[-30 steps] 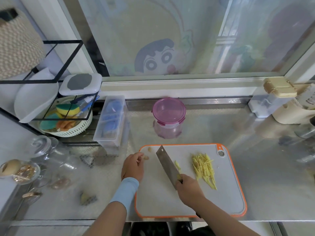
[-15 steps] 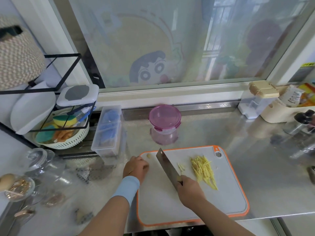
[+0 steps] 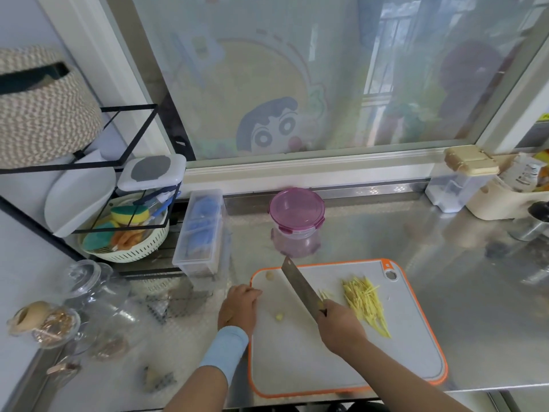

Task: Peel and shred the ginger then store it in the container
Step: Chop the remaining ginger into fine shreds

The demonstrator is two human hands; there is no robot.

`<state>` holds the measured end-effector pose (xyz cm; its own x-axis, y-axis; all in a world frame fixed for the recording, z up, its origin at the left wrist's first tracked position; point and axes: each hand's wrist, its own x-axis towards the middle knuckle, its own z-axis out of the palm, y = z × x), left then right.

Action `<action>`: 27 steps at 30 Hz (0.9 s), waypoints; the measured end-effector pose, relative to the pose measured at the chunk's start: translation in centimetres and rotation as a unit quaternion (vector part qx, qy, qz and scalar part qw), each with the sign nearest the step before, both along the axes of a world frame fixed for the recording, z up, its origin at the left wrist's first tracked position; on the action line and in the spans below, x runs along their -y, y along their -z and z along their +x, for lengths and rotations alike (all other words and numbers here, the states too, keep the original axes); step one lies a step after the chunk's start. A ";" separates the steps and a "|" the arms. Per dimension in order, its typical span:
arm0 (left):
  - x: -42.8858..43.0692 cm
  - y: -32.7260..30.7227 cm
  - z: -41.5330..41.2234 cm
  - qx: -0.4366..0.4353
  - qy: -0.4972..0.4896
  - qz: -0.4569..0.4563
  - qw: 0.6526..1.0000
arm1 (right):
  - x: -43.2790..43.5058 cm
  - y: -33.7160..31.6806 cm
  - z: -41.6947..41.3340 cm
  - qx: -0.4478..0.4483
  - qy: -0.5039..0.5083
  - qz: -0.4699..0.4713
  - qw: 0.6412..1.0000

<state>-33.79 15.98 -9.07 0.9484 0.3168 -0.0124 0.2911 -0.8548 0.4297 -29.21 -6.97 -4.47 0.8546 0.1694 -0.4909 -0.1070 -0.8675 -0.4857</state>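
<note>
A grey cutting board with an orange rim lies on the steel counter. A pile of yellow shredded ginger sits on its right part. My right hand grips the handle of a cleaver, whose blade slants up and left over the board. My left hand rests knuckles up on the board's left edge with its fingers curled; nothing shows in it. A small ginger piece lies between the hands, and another bit lies near the far left corner. The container with a purple lid stands shut behind the board.
A clear box of blue items and a rack with a basket of sponges stand at the left. Glass jars and ginger scraps sit front left. Seasoning boxes stand at the back right.
The view has tilted up. My left hand has drawn back to the board's left edge, and a small ginger piece now lies loose beside it. The cleaver has barely moved.
</note>
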 end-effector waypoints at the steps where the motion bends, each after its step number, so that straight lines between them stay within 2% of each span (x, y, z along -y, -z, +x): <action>1: -1.0 0.5 0.1 0.007 -0.002 0.021 1.000 | -0.1 0.1 0.0 0.003 -0.006 -0.005 1.000; 4: -2.8 1.8 0.9 0.038 0.035 0.049 0.997 | -0.1 0.3 -0.2 0.008 -0.027 -0.005 1.000; 9: -2.5 1.9 2.6 0.041 0.062 0.068 0.995 | 0.6 1.0 0.5 0.002 -0.040 0.005 0.999; 14: 1.8 2.2 4.5 0.067 0.111 0.018 0.991 | 0.8 1.1 1.1 0.020 -0.042 -0.016 0.999; 16: 3.9 2.4 5.3 0.052 0.116 -0.041 0.991 | 1.4 1.0 1.7 0.029 -0.014 -0.031 0.999; 19: 5.3 1.4 5.3 0.003 0.037 -0.127 0.991 | 2.5 0.7 2.4 0.021 0.018 -0.034 0.999; 22: 4.5 0.6 3.5 -0.021 -0.030 -0.134 0.990 | 2.3 0.0 2.4 0.027 0.000 -0.031 0.999; 27: 4.0 0.3 0.0 -0.093 0.045 -0.100 0.990 | 0.0 -0.4 1.4 0.004 -0.066 -0.019 0.998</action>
<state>-33.75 12.01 -9.33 0.9483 0.2041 -0.2429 0.3070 -0.7839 0.5397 -27.86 -7.00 -4.03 0.8300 0.2622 -0.4923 0.0137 -0.8919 -0.4520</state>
